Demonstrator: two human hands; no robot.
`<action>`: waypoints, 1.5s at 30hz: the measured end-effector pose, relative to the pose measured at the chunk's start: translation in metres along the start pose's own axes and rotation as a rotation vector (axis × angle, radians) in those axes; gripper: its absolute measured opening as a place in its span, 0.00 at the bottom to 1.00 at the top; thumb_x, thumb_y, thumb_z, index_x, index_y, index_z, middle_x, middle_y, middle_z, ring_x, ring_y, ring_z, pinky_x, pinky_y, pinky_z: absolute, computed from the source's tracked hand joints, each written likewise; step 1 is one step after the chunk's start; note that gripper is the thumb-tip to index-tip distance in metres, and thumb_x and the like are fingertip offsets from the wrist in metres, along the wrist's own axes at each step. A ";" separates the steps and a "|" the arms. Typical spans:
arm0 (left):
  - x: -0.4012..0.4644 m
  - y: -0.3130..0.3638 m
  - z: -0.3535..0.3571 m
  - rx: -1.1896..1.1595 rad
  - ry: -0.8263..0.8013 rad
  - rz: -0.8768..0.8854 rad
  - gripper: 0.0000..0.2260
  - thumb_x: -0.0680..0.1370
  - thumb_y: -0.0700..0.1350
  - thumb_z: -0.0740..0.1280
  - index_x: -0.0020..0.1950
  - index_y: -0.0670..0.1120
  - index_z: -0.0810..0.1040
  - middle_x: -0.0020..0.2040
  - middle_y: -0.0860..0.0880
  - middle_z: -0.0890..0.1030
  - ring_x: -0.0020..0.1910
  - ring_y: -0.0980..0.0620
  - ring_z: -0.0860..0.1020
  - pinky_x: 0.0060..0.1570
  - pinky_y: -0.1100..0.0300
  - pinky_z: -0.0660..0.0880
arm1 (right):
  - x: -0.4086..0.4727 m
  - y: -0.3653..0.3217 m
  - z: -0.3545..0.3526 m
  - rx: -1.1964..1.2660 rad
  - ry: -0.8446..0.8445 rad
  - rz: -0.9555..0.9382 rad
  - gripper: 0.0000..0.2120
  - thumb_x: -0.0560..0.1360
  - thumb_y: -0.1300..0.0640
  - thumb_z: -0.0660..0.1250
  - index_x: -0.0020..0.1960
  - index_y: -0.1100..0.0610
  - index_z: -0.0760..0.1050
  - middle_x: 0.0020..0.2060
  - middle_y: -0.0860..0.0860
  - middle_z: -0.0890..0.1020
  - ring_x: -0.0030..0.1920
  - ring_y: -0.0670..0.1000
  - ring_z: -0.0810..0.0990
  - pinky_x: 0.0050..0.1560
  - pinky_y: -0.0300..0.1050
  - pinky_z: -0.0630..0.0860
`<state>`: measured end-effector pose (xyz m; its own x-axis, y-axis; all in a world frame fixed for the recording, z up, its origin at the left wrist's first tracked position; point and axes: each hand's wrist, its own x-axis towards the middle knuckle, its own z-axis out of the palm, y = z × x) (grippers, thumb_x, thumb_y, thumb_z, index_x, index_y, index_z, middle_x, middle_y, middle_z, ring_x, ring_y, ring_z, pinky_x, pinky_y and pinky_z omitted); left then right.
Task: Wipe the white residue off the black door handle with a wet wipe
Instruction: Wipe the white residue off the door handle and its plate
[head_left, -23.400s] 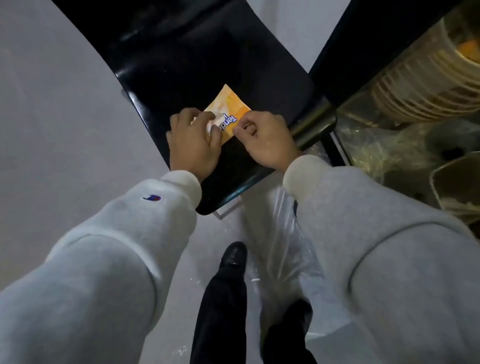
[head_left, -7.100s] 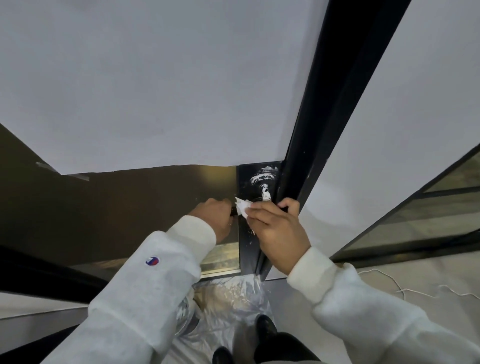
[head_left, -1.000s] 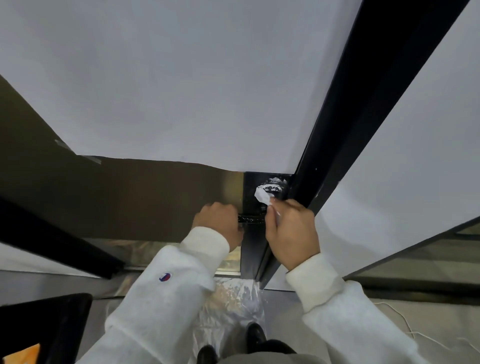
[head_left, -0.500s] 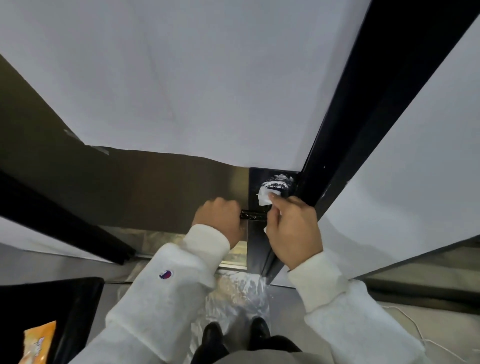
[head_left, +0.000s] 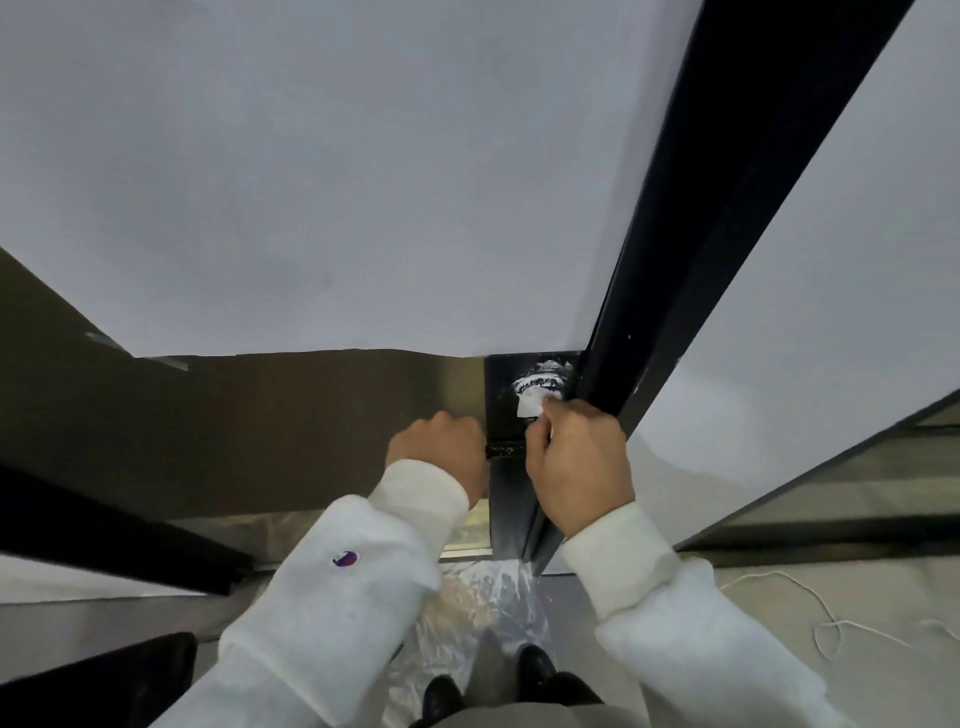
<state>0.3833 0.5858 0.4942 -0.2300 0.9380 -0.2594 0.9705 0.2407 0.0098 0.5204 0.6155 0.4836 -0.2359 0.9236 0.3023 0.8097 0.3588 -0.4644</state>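
Note:
The black door handle (head_left: 505, 449) runs level between my two hands, and only a short stretch of it shows. My left hand (head_left: 439, 451) is closed around its left end. My right hand (head_left: 579, 462) pinches a small white wet wipe (head_left: 530, 408) and presses it against the black plate (head_left: 501, 387) just above the handle. White residue (head_left: 543, 378) is smeared in curved streaks on the plate right above the wipe. The handle's right end is hidden behind my right hand.
A black door frame (head_left: 727, 182) rises diagonally on the right. White paper (head_left: 311, 182) covers the door above a dark metal panel (head_left: 208, 426). Clear plastic sheeting (head_left: 493, 597) lies on the floor by my black shoes (head_left: 537, 665). A thin white cord (head_left: 826, 623) trails at right.
My view has shifted slightly; the black chair with the orange packet has left the lower left. The wipe stays pressed at the residue while my left hand keeps hold of the handle.

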 end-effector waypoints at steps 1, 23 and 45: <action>0.001 0.001 0.000 -0.012 -0.021 0.003 0.10 0.77 0.50 0.65 0.55 0.47 0.78 0.53 0.45 0.80 0.53 0.40 0.79 0.43 0.53 0.71 | 0.000 -0.001 -0.001 -0.018 -0.014 0.006 0.09 0.74 0.60 0.63 0.45 0.62 0.81 0.34 0.58 0.80 0.31 0.63 0.79 0.31 0.47 0.73; -0.004 0.007 -0.018 0.107 -0.032 0.052 0.07 0.76 0.44 0.64 0.50 0.47 0.80 0.48 0.46 0.82 0.48 0.42 0.81 0.44 0.52 0.76 | -0.008 0.000 -0.005 0.055 0.229 0.035 0.11 0.77 0.64 0.66 0.57 0.64 0.81 0.48 0.59 0.80 0.37 0.60 0.81 0.40 0.51 0.82; 0.002 0.009 -0.003 -0.093 -0.105 0.017 0.09 0.76 0.46 0.64 0.54 0.46 0.78 0.50 0.45 0.81 0.49 0.40 0.81 0.46 0.52 0.75 | 0.006 0.005 0.010 -0.129 0.115 0.002 0.12 0.69 0.71 0.69 0.51 0.64 0.82 0.42 0.58 0.79 0.43 0.60 0.78 0.38 0.50 0.80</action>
<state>0.3913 0.5901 0.4964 -0.1997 0.9120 -0.3584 0.9624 0.2512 0.1030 0.5175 0.6239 0.4752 -0.1770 0.9003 0.3977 0.8741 0.3295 -0.3569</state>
